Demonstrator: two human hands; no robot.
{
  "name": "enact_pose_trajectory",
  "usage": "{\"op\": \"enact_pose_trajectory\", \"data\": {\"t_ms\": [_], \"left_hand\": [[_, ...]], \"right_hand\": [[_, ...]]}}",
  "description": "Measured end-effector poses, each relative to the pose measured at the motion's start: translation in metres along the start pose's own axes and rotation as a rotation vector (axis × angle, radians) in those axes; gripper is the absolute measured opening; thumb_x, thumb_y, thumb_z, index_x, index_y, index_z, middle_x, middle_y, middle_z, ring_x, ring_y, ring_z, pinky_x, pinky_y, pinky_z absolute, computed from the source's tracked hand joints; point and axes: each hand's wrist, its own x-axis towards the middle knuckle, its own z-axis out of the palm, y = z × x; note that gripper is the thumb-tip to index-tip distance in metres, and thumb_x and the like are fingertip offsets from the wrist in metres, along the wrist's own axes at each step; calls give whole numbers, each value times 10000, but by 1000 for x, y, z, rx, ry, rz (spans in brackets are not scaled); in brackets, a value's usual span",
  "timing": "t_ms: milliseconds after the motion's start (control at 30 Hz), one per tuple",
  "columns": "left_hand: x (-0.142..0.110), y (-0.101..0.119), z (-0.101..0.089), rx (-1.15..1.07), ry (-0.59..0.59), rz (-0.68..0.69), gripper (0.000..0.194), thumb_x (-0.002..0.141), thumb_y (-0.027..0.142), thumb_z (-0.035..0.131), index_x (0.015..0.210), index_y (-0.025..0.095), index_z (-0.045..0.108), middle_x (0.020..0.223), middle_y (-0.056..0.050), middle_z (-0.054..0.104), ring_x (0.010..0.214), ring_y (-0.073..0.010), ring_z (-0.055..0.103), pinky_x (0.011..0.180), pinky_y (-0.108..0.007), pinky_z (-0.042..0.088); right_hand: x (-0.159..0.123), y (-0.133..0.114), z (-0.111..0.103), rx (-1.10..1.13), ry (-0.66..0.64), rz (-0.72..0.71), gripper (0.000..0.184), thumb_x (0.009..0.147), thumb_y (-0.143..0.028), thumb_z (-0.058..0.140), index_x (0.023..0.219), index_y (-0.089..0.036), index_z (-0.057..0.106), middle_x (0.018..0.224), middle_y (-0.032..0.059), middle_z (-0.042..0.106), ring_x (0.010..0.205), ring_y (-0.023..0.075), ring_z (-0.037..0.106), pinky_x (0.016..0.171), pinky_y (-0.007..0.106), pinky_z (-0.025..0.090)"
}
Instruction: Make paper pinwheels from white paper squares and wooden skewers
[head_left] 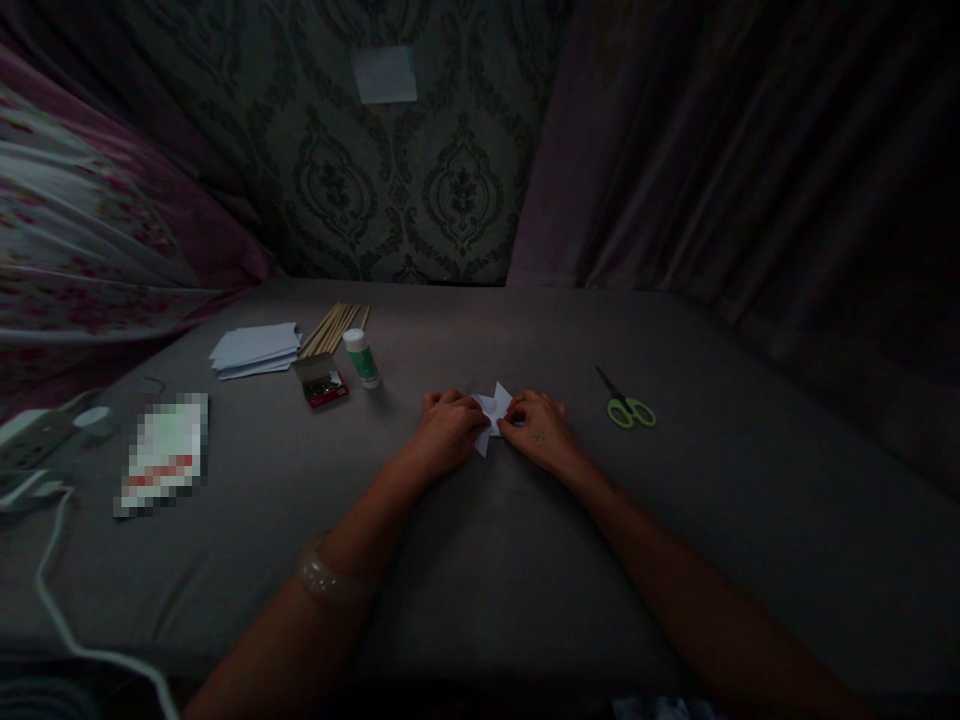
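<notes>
A small white paper pinwheel [496, 404] with pointed corners lies between my two hands at the middle of the table. My left hand [450, 432] grips its left side, fingers closed over the paper. From the right, my right hand [541, 428] pinches the opposite side with thumb and fingertips. The paper's outer left and right parts are hidden under my fingers. To the right of my right hand rest scissors [628, 408] with light green handles. Left of my left hand stands a glue bottle [361, 358] with a white cap and green label.
Beside the glue sits an open red box [322, 382] of small metal pieces. Behind it are thin wooden sticks [330, 330] and a stack of white paper [256, 348]. At the left lie a blurred packet [166, 452], a white cap [93, 420] and a power strip [34, 440] with a white cable [56, 590].
</notes>
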Motion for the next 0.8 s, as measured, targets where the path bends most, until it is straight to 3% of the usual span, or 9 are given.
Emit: {"op": "enact_pose_trajectory", "data": {"t_ms": [800], "left_hand": [[-1,3,-2,22,-18,9,283,886,228,476,1004,289,726,1040,-60,672,1022,-264,494,868,-443,262]], "right_hand": [[2,-9,-4,-63,-27,66,124,752,-257,639,649,-188,640,881,66,662,922,224,570,814,375,350]]}}
